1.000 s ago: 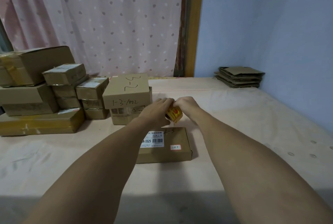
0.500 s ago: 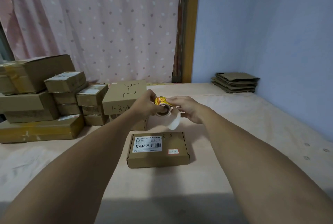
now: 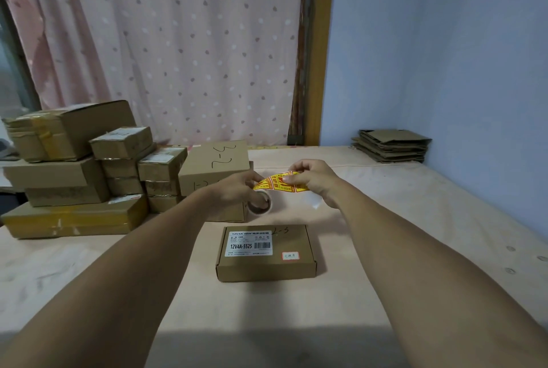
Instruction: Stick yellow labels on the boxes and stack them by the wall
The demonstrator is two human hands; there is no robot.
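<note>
Item 1. Flat box (image 3: 265,252): brown cardboard, closed, lying flat on the pale covered surface (image 3: 385,234) in front of the person, below both hands and touched by neither. Its top bears a white printed label (image 3: 251,243) reading "12V4A-5525", a small red-bordered sticker (image 3: 290,255) and a handwritten mark near the far edge.

Item 2. Label roll (image 3: 260,204): held in the air above the far edge of the flat box. The left hand (image 3: 237,189) grips it with fingers curled round it.

Item 3. Yellow label strip (image 3: 278,182): yellow with red print (text too small to read), drawn out from the roll toward the right. The right hand (image 3: 311,181) pinches its free end between thumb and fingers.

Item 4. Box marked "3-2" (image 3: 213,166): stands behind the left hand, partly hidden by it.

Item 5. Stacked boxes (image 3: 74,175): several taped cartons of mixed sizes, piled at the left before the dotted pink curtain (image 3: 178,41).

Item 6. Flattened cardboard (image 3: 391,145): a low pile at the far right, against the blue wall (image 3: 444,56), well apart from the hands.
</note>
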